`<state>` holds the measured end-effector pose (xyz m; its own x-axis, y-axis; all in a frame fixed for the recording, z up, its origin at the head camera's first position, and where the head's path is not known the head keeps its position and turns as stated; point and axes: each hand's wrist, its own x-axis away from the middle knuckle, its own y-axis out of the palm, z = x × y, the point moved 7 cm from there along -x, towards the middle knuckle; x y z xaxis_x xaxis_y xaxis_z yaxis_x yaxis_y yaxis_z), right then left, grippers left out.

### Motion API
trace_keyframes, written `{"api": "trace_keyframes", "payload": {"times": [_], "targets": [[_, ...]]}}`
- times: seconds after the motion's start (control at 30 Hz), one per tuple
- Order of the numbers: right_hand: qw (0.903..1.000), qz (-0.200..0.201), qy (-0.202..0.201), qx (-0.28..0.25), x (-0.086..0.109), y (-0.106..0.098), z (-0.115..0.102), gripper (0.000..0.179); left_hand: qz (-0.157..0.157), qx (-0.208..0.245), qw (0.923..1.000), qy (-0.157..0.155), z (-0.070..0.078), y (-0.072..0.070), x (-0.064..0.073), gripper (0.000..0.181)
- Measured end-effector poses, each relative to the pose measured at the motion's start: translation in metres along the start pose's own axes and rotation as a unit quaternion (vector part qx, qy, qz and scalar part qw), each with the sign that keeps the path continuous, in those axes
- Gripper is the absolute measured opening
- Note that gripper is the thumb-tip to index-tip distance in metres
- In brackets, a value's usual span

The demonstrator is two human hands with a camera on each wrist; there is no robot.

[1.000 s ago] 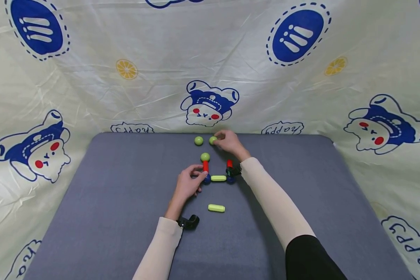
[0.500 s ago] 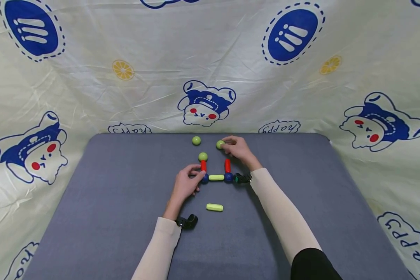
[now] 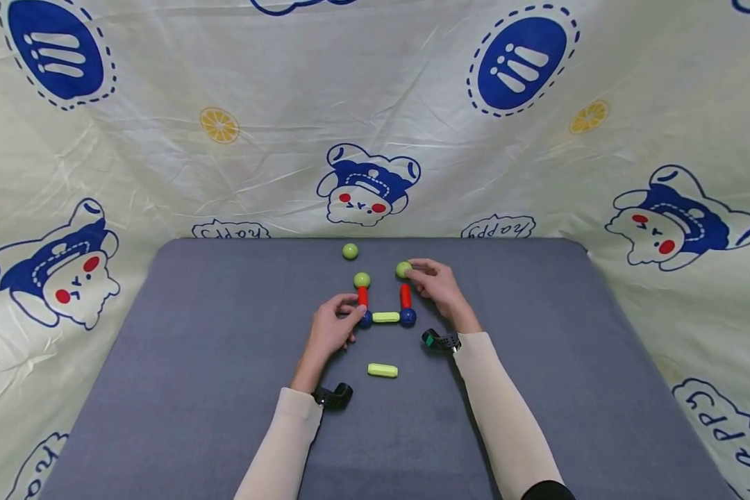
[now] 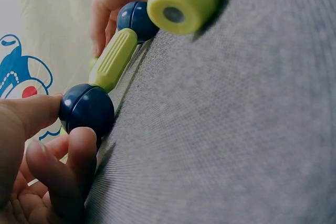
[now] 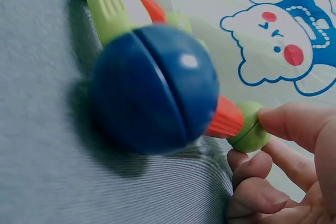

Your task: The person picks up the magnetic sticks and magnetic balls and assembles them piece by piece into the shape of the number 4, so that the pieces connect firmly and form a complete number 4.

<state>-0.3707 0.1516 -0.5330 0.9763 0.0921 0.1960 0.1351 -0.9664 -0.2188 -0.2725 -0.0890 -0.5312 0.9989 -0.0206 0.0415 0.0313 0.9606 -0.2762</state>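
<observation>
My left hand [image 3: 332,325] pinches the left blue ball [image 4: 88,109] of a magnetic rod-and-ball frame lying on the table. A yellow-green rod [image 3: 385,317] joins that ball to the right blue ball [image 3: 407,317]. From the left ball a red rod [image 3: 362,296] runs away from me, tipped by a green ball [image 3: 362,280]. A second red rod [image 3: 405,296] extends from the right ball. At its far end my right hand [image 3: 439,285] pinches another green ball [image 5: 250,127] between thumb and fingers; in the right wrist view ball and rod end meet.
One loose green ball [image 3: 350,251] lies near the table's far edge. A loose yellow-green rod [image 3: 382,371] sits on the near side of the frame. The grey table [image 3: 225,333] ends at a printed curtain [image 3: 275,173] behind. Each wrist wears a black camera strap.
My right hand has brought its green ball from the far edge rightward and nearer, up to the right red rod's end. The left hand has stayed at the left blue ball.
</observation>
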Motion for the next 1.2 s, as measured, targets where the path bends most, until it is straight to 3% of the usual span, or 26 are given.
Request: {"api": "trace_keyframes", "payload": {"times": [0.47, 0.73, 1.2], "targets": [[0.9969, 0.047, -0.055, -0.033, 0.024, -0.006, 0.004, 0.034, 0.0, -0.002, 1.0, -0.001, -0.001, 0.002, -0.002, 0.041], [0.9977, 0.018, -0.062, -0.02, 0.022, -0.006, 0.008, 0.038, 0.0, 0.004, 1.0, -0.005, 0.0, 0.002, 0.0, 0.04], [0.9963, 0.013, -0.085, 0.0, 0.023, -0.002, 0.01, 0.034, 0.004, -0.004, 0.9999, -0.012, -0.003, 0.002, 0.001, 0.039]]}}
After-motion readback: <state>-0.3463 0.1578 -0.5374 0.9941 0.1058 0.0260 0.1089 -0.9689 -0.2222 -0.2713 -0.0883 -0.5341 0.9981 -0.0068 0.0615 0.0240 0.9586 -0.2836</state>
